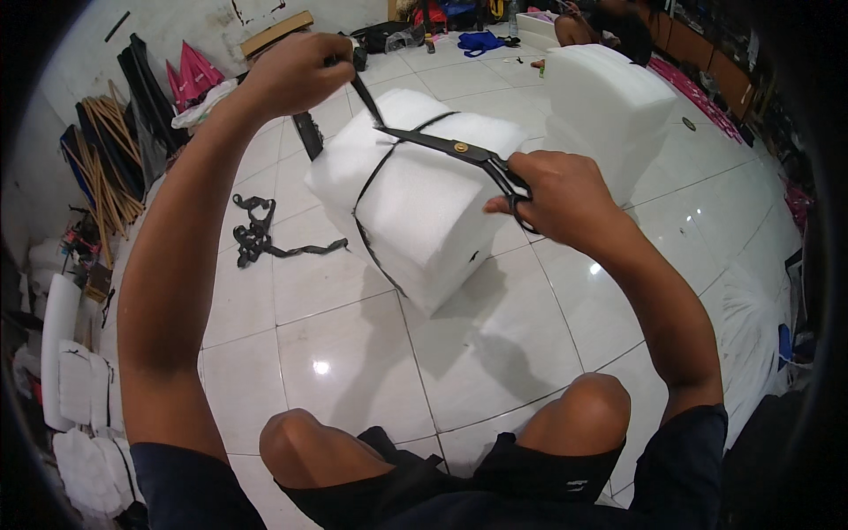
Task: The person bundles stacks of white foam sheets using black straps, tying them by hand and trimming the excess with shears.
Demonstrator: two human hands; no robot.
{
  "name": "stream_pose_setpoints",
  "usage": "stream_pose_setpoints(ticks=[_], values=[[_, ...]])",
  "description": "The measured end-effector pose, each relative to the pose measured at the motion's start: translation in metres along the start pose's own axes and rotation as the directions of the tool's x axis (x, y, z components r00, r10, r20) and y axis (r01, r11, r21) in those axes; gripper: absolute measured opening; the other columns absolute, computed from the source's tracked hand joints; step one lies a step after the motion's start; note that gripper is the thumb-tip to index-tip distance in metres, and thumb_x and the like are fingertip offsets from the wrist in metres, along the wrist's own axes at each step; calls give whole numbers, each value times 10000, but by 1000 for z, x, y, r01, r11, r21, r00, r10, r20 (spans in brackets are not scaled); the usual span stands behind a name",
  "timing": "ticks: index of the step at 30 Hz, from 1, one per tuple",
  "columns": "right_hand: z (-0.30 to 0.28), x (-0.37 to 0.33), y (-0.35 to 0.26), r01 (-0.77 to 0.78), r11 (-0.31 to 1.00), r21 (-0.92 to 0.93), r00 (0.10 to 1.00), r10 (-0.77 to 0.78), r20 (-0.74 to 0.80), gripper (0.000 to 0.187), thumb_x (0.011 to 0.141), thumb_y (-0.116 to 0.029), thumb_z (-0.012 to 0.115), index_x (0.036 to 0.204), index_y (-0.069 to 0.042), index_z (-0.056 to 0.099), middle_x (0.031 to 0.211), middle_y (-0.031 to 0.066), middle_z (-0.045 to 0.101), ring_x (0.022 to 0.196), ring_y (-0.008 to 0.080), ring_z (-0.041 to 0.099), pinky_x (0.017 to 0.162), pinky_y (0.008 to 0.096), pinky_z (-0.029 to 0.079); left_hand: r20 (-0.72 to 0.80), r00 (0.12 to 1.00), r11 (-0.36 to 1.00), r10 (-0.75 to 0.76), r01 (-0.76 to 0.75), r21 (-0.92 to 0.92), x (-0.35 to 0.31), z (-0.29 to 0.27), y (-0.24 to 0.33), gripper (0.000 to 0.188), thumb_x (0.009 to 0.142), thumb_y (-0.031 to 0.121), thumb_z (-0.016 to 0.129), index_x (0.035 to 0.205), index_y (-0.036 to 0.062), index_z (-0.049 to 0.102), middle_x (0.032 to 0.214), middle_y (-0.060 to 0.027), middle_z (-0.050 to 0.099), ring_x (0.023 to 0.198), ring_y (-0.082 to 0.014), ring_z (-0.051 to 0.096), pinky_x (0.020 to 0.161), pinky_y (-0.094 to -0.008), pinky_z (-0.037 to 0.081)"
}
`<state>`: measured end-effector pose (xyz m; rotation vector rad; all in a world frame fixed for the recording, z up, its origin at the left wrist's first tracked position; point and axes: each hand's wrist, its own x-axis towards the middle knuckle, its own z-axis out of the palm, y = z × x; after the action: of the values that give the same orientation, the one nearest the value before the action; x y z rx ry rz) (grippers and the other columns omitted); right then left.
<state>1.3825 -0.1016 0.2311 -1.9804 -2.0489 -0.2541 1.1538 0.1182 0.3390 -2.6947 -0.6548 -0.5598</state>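
Note:
In front of me on the tiled floor stands a block of stacked white foam sheets (415, 199), with a thin black strap (375, 174) tied crosswise around it. My left hand (305, 75) is raised above its far left side, closed on the strap's black end (365, 99) and pulling it taut. My right hand (561, 199) grips the handles of black scissors (450, 146). Their blades lie over the top of the block, with the tips at the taut strap near the knot. Whether the blades have closed on the strap I cannot tell.
A loose tangle of black strap (256, 234) lies on the floor left of the block. Another white foam stack (605, 110) stands at the far right. Wooden sticks (110, 172) lean at the left wall; white foam bundles (88, 389) lie lower left. Another person (609, 31) sits at the back right.

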Motion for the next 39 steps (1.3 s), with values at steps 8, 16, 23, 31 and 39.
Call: stream_pose_setpoints(ticks=[8, 16, 23, 31, 39], values=[[54, -108, 45, -317, 879, 357, 931, 359, -57, 372, 752, -334, 760, 840, -35, 556, 686, 121, 542, 621, 291, 529, 585, 386, 422, -129, 871, 880, -475, 471, -57, -135, 23, -109, 310, 837, 264, 523, 948, 0, 642, 729, -205, 613, 678, -324, 615, 652, -393, 468], [261, -381, 134, -913, 405, 51, 406, 884, 231, 296, 799, -257, 729, 857, -19, 563, 754, 161, 624, 696, 332, 609, 636, 423, 465, 35, 671, 641, -740, 721, -265, -203, 61, -96, 423, 822, 314, 639, 1071, -28, 633, 1076, -197, 644, 1003, -283, 616, 871, -354, 468], [295, -450, 164, -979, 158, -127, 116, 952, 283, 283, 801, -249, 724, 865, -19, 570, 756, 158, 627, 700, 327, 614, 639, 421, 468, 254, 890, 909, -378, 409, -80, -18, 102, 74, 599, 872, 559, 492, 1154, 47, 627, 1133, -184, 598, 1068, -363, 568, 891, -466, 467], [289, -446, 180, -982, 145, -123, 106, 955, 276, 270, 804, -239, 717, 874, -19, 579, 757, 155, 630, 703, 321, 619, 642, 418, 473, 52, 958, 951, -281, 285, -117, -34, 120, 93, 242, 811, 203, 623, 939, 1, 657, 965, -166, 607, 927, -314, 593, 749, -427, 518], [269, -398, 191, -949, 293, -117, 249, 924, 290, 256, 806, -230, 710, 884, -18, 588, 759, 152, 633, 707, 316, 625, 644, 416, 477, 201, 792, 662, -577, 597, -452, -93, 69, 37, 320, 906, 219, 472, 981, -52, 626, 1005, -253, 620, 988, -381, 590, 873, -442, 455]])
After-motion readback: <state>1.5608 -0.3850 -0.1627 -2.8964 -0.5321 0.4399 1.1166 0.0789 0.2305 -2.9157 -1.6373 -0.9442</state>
